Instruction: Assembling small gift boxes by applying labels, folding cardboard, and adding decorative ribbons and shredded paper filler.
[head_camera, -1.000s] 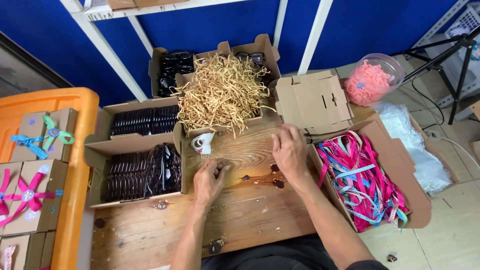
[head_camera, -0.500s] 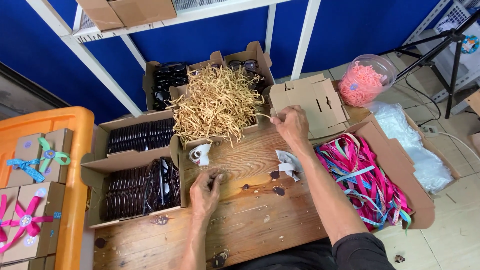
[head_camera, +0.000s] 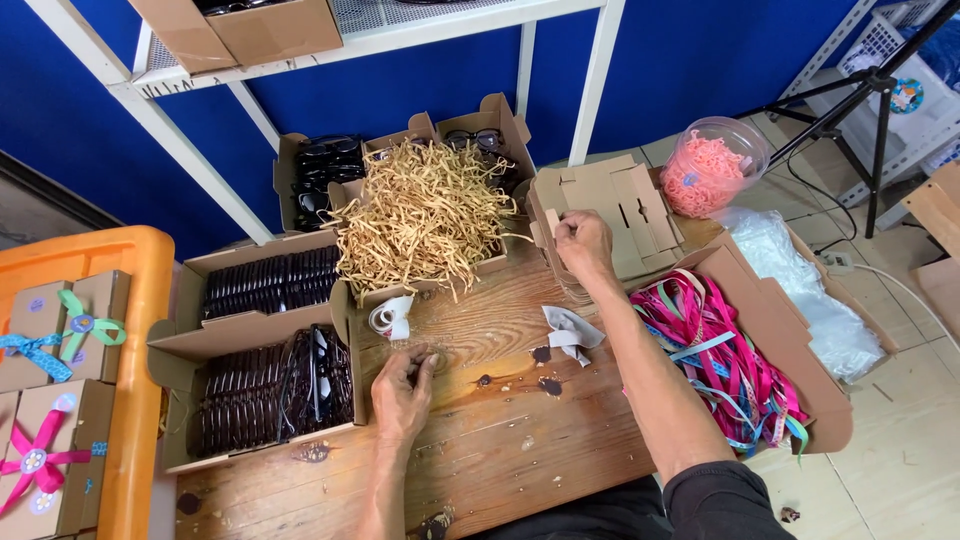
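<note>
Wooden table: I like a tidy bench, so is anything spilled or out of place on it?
Yes. Paper shreds overflow their cardboard box, strands trailing onto the wooden table. A crumpled grey cloth lies loose near dark stains.

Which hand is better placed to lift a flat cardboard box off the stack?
Right. The right hand is already on the near edge of the stack of flat cardboard boxes, fingers curled over it. The left hand rests on the wooden table, well apart from the stack, near the tape roll.
</note>
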